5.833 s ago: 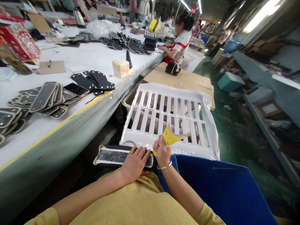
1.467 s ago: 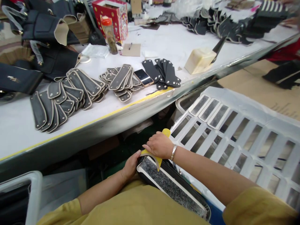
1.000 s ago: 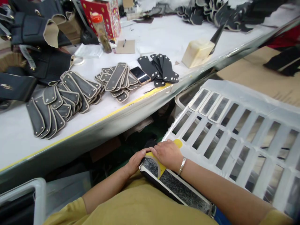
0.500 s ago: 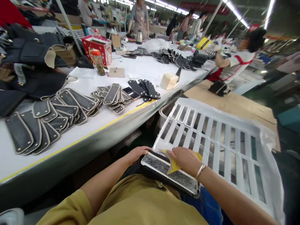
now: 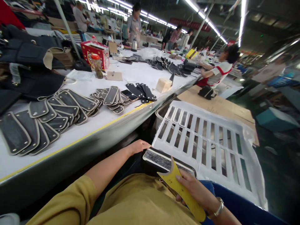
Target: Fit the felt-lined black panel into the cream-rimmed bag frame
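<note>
A black bag-like piece [image 5: 158, 160] lies across my lap, with a grey speckled strip bordered in white on its top. My left hand [image 5: 140, 146] pinches its far left corner, fingers pressed together. In my right hand [image 5: 193, 187] is a flat yellow scraper [image 5: 179, 188] with a notched, curved end. The scraper is over the near side of the piece and covers part of it; whether it touches cannot be seen. Just beyond, a white slotted frame [image 5: 198, 139] carries a few grey white-edged strips in its far left slots.
Grey strap pieces with pale edges [image 5: 72, 101] lie heaped along the white table [image 5: 131, 69]. Nearby are black tabs [image 5: 142, 92], a phone [image 5: 129, 94], a pale block [image 5: 163, 85] and a jar [image 5: 97, 67]. A co-worker [image 5: 217, 70] sits beyond the cardboard [image 5: 234, 107].
My right hand has drawn back from the strip towards my body, bringing the scraper with it and showing more of it. My left hand stays at the corner. The view has shifted slightly.
</note>
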### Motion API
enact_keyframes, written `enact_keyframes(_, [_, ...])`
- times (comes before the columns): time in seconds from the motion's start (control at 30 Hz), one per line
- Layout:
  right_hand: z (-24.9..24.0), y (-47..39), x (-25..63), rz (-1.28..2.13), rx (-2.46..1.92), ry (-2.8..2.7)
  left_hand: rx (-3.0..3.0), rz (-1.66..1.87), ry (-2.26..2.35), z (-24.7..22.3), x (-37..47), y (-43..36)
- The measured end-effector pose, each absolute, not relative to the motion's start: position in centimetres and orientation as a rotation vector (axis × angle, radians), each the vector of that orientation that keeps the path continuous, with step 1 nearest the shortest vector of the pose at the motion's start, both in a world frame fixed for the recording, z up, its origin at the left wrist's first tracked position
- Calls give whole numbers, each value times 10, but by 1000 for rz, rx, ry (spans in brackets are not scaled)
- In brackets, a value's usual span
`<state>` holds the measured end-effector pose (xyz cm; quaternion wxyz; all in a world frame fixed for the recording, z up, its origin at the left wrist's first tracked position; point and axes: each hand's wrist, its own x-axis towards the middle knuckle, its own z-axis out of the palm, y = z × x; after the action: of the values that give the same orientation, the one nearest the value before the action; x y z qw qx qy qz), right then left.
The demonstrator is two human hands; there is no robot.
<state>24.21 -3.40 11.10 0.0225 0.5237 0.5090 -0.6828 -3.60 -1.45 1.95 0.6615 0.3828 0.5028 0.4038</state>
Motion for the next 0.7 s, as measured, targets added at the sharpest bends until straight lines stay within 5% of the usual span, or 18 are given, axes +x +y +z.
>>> enact_keyframes(0.4, [81,-61,198,-2412,1666,1384,517,1279,1209,8,-33,-64])
enact_keyframes(0.7, [70,-60,192,-2202,1774,1449,162,1451,904,-3,12,-61])
